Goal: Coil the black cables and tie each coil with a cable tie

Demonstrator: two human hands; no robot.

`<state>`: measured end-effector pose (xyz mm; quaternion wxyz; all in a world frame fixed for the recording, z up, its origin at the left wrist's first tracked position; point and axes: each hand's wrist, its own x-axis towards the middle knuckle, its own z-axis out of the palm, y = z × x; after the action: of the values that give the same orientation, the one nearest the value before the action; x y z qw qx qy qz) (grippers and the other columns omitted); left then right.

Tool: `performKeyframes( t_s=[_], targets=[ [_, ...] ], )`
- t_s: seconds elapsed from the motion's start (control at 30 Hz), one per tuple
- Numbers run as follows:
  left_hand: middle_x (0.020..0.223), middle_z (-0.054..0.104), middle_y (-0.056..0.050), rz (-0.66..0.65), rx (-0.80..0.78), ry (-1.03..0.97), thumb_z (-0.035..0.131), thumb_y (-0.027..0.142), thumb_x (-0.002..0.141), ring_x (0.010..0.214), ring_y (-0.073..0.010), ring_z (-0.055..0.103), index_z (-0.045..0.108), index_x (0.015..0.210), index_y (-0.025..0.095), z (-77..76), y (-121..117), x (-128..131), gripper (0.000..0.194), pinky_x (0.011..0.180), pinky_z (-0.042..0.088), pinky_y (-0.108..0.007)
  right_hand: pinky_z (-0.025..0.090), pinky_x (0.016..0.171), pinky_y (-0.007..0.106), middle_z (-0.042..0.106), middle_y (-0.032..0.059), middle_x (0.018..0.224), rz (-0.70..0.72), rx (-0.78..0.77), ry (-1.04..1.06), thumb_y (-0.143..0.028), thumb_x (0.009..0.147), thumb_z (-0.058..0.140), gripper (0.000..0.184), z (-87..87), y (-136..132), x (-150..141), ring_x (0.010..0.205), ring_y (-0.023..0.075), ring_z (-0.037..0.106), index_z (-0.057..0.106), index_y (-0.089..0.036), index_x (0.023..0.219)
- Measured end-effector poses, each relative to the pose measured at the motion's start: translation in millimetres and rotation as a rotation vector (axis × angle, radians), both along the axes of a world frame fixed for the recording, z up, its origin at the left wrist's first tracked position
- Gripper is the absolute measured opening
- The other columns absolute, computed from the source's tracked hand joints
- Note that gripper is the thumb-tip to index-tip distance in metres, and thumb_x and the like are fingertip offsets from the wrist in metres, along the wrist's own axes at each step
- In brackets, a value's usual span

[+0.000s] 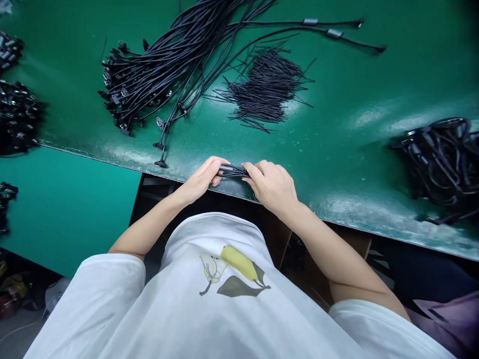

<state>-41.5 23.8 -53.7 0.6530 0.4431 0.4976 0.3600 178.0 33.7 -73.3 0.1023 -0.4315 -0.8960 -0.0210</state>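
Between my two hands, just above the front edge of the green table [337, 149], is a folded black cable [232, 171] gathered into a short bundle. My left hand [205, 177] is closed round the bundle's left end, thumb on top. At its right end my right hand [270, 185] pinches the strands with thumb and fingers; the fingertips partly hide that end. Beyond my hands lies a heap of short black ties [264, 87]. A large bunch of loose black cables [168, 65] with connectors at the near-left ends is spread to the upper left.
At the right edge is a pile of coiled black cables [441, 164]. More black connectors [18, 117] are heaped at the far left. A lower teal surface [75, 199] adjoins the table on the left. Two cable ends with grey sleeves [334, 33] stretch to the upper right.
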Motion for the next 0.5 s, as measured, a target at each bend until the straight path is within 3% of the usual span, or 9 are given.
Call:
performKeyframes(
  t_s=[0.1,0.33,0.43,0.5],
  targets=[
    [0.080,0.052,0.001,0.009,0.058,0.106,0.043,0.060,0.097,0.063,-0.0081,0.045,0.062,0.104,0.018,-1.3,2,2,0.046,0.062,0.040,-0.023,0.024,0.072,0.035,0.062,0.0092,0.089,-0.022,0.024,0.021,-0.043,0.104,0.037,0.043,1.9,1,0,0.079,0.0214,0.047,0.060,-0.016,0.128],
    [0.079,0.058,-0.001,-0.001,0.079,0.363,0.032,0.048,0.103,0.070,-0.0112,0.051,0.060,0.084,0.018,-9.2,11,9,0.045,0.070,0.044,-0.025,0.019,0.068,0.035,0.059,0.0072,0.084,-0.022,-0.067,0.015,-0.041,0.105,0.032,0.040,-7.1,6,2,0.074,0.0194,0.040,0.066,-0.022,0.115],
    [0.090,0.064,-0.005,-0.160,0.142,0.357,0.029,0.057,0.101,0.076,-0.0135,0.060,0.061,0.102,0.017,-6.4,19,-4,0.050,0.076,0.051,-0.029,0.021,0.065,0.034,0.058,0.0081,0.081,-0.087,-0.127,0.010,-0.046,0.104,0.030,0.046,-14.0,10,19,0.071,0.0197,0.041,0.068,-0.021,0.115],
    [0.105,0.066,-0.010,-0.120,0.308,0.514,0.032,0.059,0.099,0.089,-0.0172,0.064,0.058,0.118,0.018,-0.4,27,-27,0.052,0.086,0.052,-0.034,0.023,0.063,0.034,0.060,0.0102,0.083,-0.283,-0.126,0.008,-0.050,0.102,0.027,0.053,-19.1,15,49,0.071,0.0208,0.044,0.067,-0.021,0.120]
  ],
)
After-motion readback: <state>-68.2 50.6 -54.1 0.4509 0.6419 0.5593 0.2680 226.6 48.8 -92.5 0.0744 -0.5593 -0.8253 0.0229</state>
